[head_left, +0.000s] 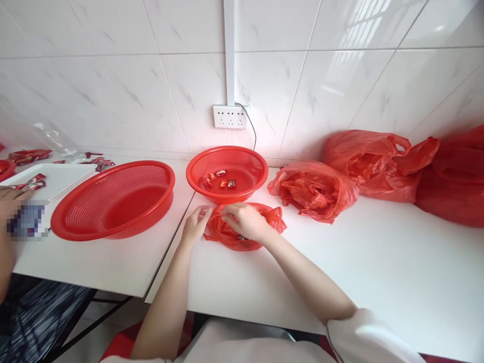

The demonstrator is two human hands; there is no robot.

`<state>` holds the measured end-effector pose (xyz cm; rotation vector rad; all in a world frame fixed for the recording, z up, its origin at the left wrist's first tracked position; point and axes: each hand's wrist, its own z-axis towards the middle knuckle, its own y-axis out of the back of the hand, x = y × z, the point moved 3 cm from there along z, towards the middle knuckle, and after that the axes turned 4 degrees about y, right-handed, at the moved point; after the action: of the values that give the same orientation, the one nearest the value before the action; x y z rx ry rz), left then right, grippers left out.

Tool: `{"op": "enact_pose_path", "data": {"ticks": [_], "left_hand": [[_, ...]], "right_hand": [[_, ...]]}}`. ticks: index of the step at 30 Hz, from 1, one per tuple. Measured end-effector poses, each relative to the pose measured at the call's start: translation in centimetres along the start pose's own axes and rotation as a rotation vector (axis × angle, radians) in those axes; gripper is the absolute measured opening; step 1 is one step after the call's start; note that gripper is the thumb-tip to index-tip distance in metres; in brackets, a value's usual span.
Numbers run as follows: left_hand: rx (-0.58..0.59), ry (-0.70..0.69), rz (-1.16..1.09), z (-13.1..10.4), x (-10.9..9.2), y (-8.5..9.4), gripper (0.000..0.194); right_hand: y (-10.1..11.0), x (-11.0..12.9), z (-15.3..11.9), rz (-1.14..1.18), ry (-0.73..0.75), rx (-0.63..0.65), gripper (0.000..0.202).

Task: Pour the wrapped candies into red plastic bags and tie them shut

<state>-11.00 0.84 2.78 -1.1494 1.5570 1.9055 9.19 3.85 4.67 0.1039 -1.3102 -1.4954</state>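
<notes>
A red plastic bag [242, 245] lies on the white table in front of me with its mouth spread open; a small dark wrapped piece [242, 237] shows inside. At the bag's left rim, my left hand [195, 225] is closed on the thin plastic. My right hand [245, 220] is over the bag's mouth, its fingers curled together and pointing left; whatever they hold is hidden. Just behind the bag stands a round red plastic basket [247, 174], with several small wrapped packets [221, 173] at its bottom.
A larger red basket [145, 201] stands to the left, tilted. Farther left, a co-worker's hand [9, 196] is by a white tray [60, 174] with wrapped packets. Red plastic bags [313, 189] line the right side by the wall. A power socket [230, 117] is on the tiles.
</notes>
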Motion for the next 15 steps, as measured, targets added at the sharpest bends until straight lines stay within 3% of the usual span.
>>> {"op": "enact_pose_path", "data": {"ticks": [1, 3, 5, 7, 9, 11, 15], "left_hand": [[0.009, 0.015, 0.010, -0.7, 0.6, -2.2, 0.047], [0.053, 0.039, 0.080, -1.6, 2.4, -4.1, 0.047], [0.107, 0.052, 0.150, -2.3, 4.2, -3.7, 0.038], [0.137, 0.037, 0.149, -3.0, 5.1, -2.5, 0.033], [0.109, 0.032, 0.069, -3.4, 4.7, -1.5, 0.033], [0.022, 0.033, -0.057, -3.6, 3.4, -0.7, 0.033], [-0.125, -0.081, -0.306, -3.5, -0.8, 0.6, 0.029]], "right_hand": [[1.5, -1.3, -1.1, -0.147, -0.115, -0.081, 0.020], [4.0, -3.8, -3.3, -0.402, -0.349, -0.199, 0.032], [5.7, -6.0, -5.4, -0.546, -0.588, -0.196, 0.046], [6.9, -7.7, -7.1, -0.533, -0.766, -0.084, 0.040], [8.1, -8.6, -8.2, -0.443, -0.821, 0.021, 0.022], [9.7, -8.9, -8.8, -0.338, -0.788, 0.027, 0.019], [12.4, -8.4, -8.8, -0.159, -0.730, -0.262, 0.026]]}}
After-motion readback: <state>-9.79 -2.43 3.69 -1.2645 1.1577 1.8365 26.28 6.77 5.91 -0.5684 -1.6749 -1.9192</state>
